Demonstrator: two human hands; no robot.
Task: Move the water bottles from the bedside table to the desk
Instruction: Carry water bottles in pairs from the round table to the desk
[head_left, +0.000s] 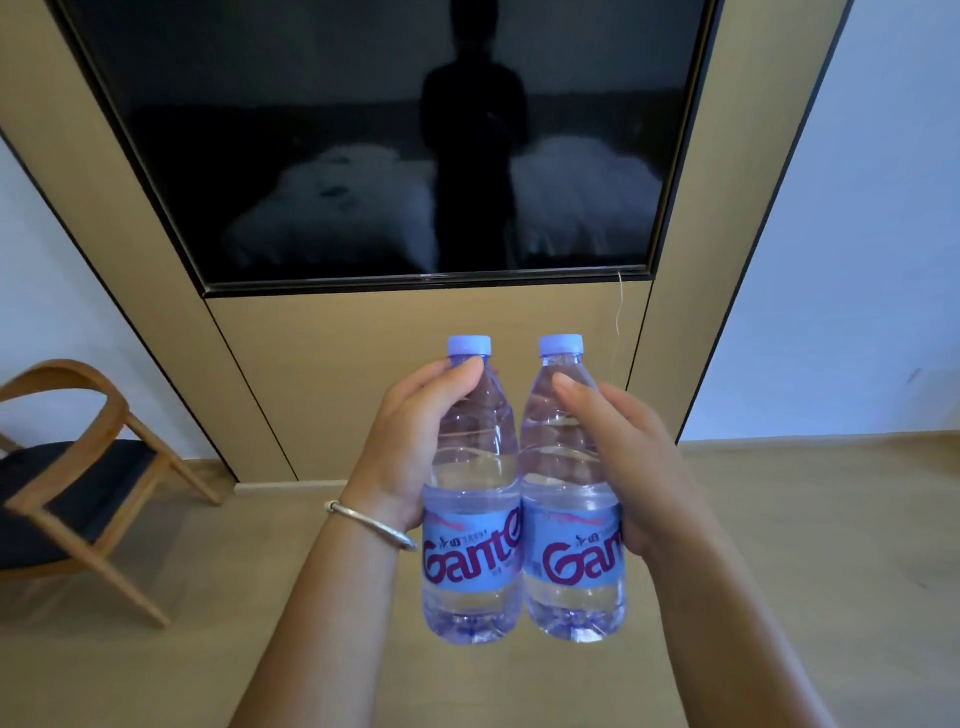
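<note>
Dark wall-mounted TV screen (384, 140) up top, set in tan wood panel (415, 332). Wooden chair (78, 467) low left of TV. Below TV, in mid-air, two clear upright water bottles, touching, pale blue caps, blue labels reading "Gante" in dark red. Left hand (410, 441) grasps left bottle (470, 519); right hand (623, 457) grasps right bottle (569, 519). Silver bangle (371, 525) on left wrist.

blue-labelled clear bottles (471, 493), tan panel (426, 332)
</note>
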